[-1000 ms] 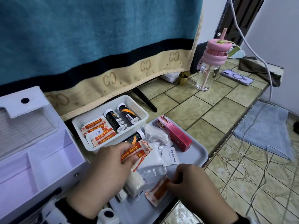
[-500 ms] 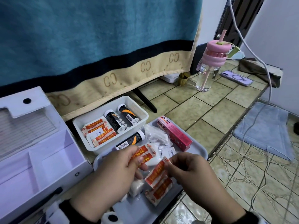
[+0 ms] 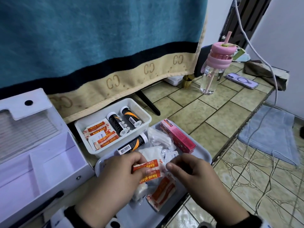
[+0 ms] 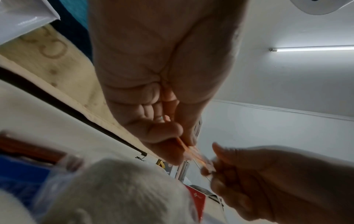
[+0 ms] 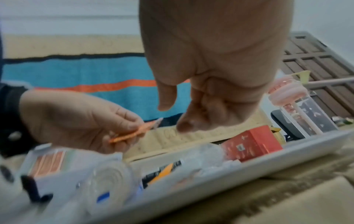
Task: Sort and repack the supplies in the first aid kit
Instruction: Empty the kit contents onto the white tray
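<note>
My left hand (image 3: 139, 168) pinches a small stack of orange "Keep plast" plaster packets (image 3: 148, 168) above the grey tray (image 3: 204, 155). My right hand (image 3: 172, 167) hovers just right of the packets, fingers loosely curled, holding nothing (image 5: 172, 115). On the tray lie more plaster packets (image 3: 162, 193), a bandage roll (image 3: 139, 190), a black tube (image 3: 133, 143), a bag of cotton (image 3: 158, 137) and a pink Bacidin box (image 3: 177, 137). The white bin (image 3: 144, 116) holds plasters and two black tubes (image 3: 117, 123). At the left, the white kit box (image 3: 41, 162) stands open.
A pink-lidded bottle (image 3: 213, 69) and a phone (image 3: 241, 80) sit at the counter's far right. A teal towel (image 3: 98, 38) hangs behind the bin. The counter edge runs just right of the tray, with a cable (image 3: 263, 63) and floor mat (image 3: 269, 134) beyond.
My right hand picked a plaster packet off the tray, brought it to the left hand and let go. The left hand now holds it with its other packets.
</note>
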Tool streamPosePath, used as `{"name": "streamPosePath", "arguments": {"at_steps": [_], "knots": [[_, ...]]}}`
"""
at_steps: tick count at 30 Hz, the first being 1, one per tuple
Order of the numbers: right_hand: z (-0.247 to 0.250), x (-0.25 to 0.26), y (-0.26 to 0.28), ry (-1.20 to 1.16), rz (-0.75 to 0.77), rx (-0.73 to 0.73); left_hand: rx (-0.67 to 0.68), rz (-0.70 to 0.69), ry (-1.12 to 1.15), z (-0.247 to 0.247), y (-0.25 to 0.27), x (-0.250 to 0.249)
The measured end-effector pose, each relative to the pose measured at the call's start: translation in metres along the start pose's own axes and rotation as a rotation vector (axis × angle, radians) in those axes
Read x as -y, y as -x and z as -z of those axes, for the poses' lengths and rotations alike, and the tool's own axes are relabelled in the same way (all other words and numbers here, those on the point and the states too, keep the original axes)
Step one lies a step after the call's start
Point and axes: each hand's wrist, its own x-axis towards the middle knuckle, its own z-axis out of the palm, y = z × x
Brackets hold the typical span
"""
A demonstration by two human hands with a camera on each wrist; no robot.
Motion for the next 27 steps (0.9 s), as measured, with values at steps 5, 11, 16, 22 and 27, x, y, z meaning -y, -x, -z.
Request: {"name": "streamPosePath", "arguments": {"at_steps": [5, 11, 16, 22, 27], "knots": [[0.002, 0.0, -0.003, 0.052, 0.052, 0.054, 0.039, -0.055, 0.034, -0.01, 0.001, -0.004], [0.011, -0.014, -0.01, 0.292, -0.083, 0.084, -0.111, -0.007, 0.076, 0.01, -0.001, 0.012], [-0.005, -0.013, -0.014, 0.38, -0.094, 0.089, -0.188, 0.005, 0.07, 0.021, 0.011, 0.021], [-0.004, 0.035, -0.022, 0.446, 0.076, 0.02, -0.313, 0.089, 0.099, 0.042, 0.041, 0.037], [-0.026, 0.121, -0.024, 0.252, 0.4, 0.329, -0.475, 0.178, 0.122, 0.082, 0.081, 0.059]]}}
